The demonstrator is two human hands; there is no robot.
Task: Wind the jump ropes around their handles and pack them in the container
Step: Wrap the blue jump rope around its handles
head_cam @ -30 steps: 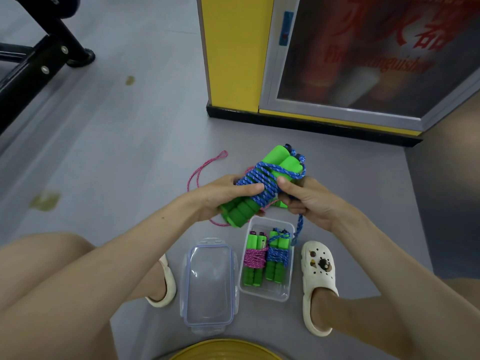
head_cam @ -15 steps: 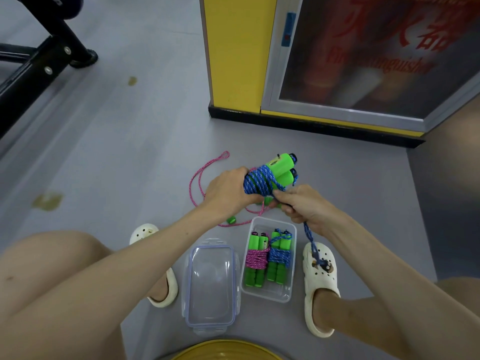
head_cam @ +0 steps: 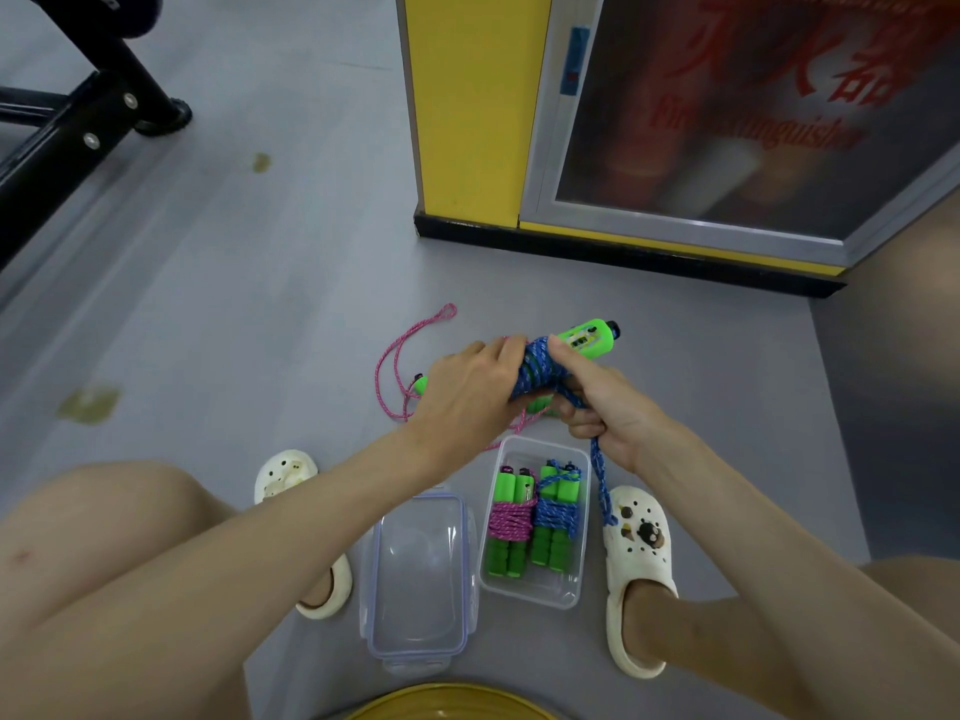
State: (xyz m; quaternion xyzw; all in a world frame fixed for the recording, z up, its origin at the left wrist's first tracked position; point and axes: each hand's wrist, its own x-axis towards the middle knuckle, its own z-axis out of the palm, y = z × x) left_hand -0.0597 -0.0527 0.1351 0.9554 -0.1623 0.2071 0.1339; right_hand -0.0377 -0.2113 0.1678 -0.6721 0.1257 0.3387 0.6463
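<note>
My left hand (head_cam: 467, 392) grips the green handles of a blue jump rope (head_cam: 540, 371), which is coiled around them. My right hand (head_cam: 602, 407) pinches the loose blue end, and its tail hangs down to my right shoe. Below my hands stands the clear container (head_cam: 535, 589) with a pink wound rope (head_cam: 511, 519) and a blue wound rope (head_cam: 557, 514) side by side in it. A loose pink jump rope (head_cam: 395, 366) lies on the floor behind my left hand, one green handle showing.
The clear lid (head_cam: 418, 574) lies on the grey floor left of the container. My white clogs (head_cam: 636, 558) flank both. A yellow cabinet (head_cam: 467, 111) with a glass door stands ahead, black equipment legs (head_cam: 88, 122) at the far left, a yellow rim (head_cam: 447, 704) at the bottom.
The blue-rope bundle has dropped lower and turned, so its counter handle points up right. More rope sits on the coil and the free tail hangs down to my right shoe.
</note>
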